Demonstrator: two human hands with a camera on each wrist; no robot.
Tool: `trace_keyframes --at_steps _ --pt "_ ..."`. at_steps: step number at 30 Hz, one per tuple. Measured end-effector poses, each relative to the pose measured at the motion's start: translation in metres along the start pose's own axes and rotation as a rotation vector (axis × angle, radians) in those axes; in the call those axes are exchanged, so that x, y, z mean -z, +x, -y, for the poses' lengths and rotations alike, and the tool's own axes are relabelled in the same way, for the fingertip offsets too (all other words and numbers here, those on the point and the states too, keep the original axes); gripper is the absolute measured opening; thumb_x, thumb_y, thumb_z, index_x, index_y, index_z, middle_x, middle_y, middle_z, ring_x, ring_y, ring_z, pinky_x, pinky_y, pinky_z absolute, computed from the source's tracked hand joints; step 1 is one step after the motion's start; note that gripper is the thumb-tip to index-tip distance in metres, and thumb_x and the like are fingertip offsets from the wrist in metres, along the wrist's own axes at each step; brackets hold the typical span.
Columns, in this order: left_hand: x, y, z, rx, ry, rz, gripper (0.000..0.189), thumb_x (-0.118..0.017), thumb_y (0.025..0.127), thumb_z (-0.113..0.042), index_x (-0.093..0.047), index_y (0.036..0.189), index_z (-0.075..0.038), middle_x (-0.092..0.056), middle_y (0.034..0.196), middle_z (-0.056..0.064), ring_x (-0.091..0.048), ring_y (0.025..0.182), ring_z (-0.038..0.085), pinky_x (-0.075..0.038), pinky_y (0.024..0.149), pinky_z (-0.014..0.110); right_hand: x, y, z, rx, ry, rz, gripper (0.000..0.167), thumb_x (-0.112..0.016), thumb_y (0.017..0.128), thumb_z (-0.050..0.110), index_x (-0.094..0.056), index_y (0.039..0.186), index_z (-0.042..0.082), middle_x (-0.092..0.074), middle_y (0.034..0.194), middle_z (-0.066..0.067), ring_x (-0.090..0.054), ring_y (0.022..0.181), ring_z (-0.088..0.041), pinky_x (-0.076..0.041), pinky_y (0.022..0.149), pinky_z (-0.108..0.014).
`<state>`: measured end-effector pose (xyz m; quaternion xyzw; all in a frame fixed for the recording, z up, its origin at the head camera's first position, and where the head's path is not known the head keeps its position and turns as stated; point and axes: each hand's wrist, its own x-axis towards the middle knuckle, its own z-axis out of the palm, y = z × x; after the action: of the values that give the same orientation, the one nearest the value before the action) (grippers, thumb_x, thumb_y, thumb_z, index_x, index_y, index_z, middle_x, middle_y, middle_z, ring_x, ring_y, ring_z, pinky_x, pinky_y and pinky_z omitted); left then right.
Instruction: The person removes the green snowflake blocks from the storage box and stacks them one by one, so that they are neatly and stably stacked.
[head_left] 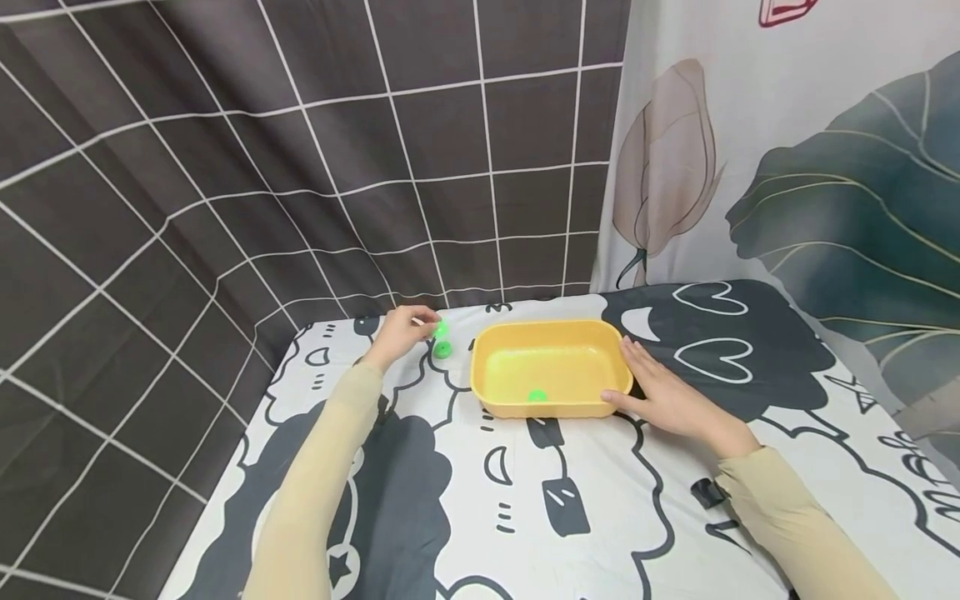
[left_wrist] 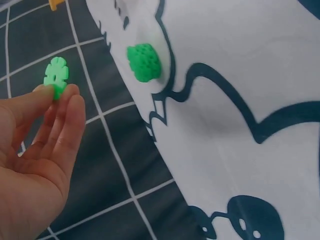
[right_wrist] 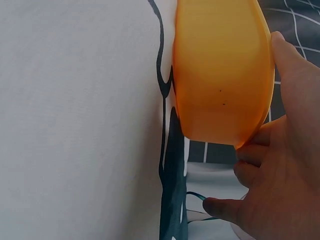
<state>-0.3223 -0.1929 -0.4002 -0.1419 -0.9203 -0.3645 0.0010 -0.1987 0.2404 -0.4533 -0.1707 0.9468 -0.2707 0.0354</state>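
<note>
Between thumb and fingertips, my left hand [head_left: 400, 335] pinches a bright green, notched flower-shaped disc [left_wrist: 56, 75]. Just below it on the cloth lies a green clump of similar notched pieces [left_wrist: 144, 62], apart from the hand. A yellow plastic basin [head_left: 551, 326] stands to the right, with one green piece [head_left: 537, 396] inside near its front wall. My right hand [head_left: 672, 402] rests against the basin's right end, its thumb near the front corner and its fingers extended along the side. In the right wrist view the basin's outer wall [right_wrist: 222, 65] hides part of the fingers.
A patterned black-and-white cloth [head_left: 517, 508] covers the surface. Behind and to the left hangs a dark curtain with white grid lines [head_left: 442, 133]. A pale curtain with leaf and tulip prints [head_left: 720, 100] hangs at the back right.
</note>
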Motion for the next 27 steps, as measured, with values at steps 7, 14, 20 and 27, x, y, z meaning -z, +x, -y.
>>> trace_keyframes --at_steps 7,14,20,27 --pt "-0.005 0.002 0.010 0.047 0.020 0.027 0.019 -0.065 0.095 -0.006 -0.073 0.110 0.002 -0.071 0.110 0.017 -0.069 0.083 0.023 -0.056 0.074 0.026 0.001 0.001 -0.001 0.000 -0.002 -0.001 0.103 -0.057 0.093 0.064 -0.008 0.161 0.004 -0.007 0.167 -0.020 -0.008 0.152 -0.042 -0.017 0.116 -0.065" --pt "-0.015 0.004 0.016 0.062 0.028 0.046 0.018 -0.064 0.095 -0.004 -0.073 0.109 0.004 -0.070 0.111 0.018 -0.068 0.086 0.026 -0.056 0.075 0.027 -0.001 0.001 -0.001 -0.008 0.003 0.003 0.104 -0.057 0.093 0.065 -0.008 0.160 0.002 -0.008 0.167 -0.021 -0.008 0.152 -0.042 -0.017 0.116 -0.065" --pt "-0.022 0.009 0.022 0.078 0.072 0.056 0.020 -0.062 0.097 -0.007 -0.074 0.110 0.001 -0.070 0.115 0.016 -0.067 0.089 0.022 -0.056 0.078 0.028 0.000 0.000 -0.001 -0.011 0.001 -0.001 0.105 -0.056 0.093 0.066 -0.008 0.161 0.003 -0.008 0.167 -0.020 -0.008 0.152 -0.041 -0.017 0.116 -0.065" --pt "-0.025 0.012 0.026 0.106 0.084 0.069 0.020 -0.062 0.096 -0.007 -0.074 0.110 0.001 -0.068 0.117 0.017 -0.066 0.085 0.020 -0.055 0.076 0.028 0.000 0.000 -0.001 -0.014 0.013 0.009 0.105 -0.056 0.092 0.067 -0.006 0.161 0.006 -0.007 0.167 -0.019 -0.007 0.152 -0.041 -0.017 0.115 -0.066"
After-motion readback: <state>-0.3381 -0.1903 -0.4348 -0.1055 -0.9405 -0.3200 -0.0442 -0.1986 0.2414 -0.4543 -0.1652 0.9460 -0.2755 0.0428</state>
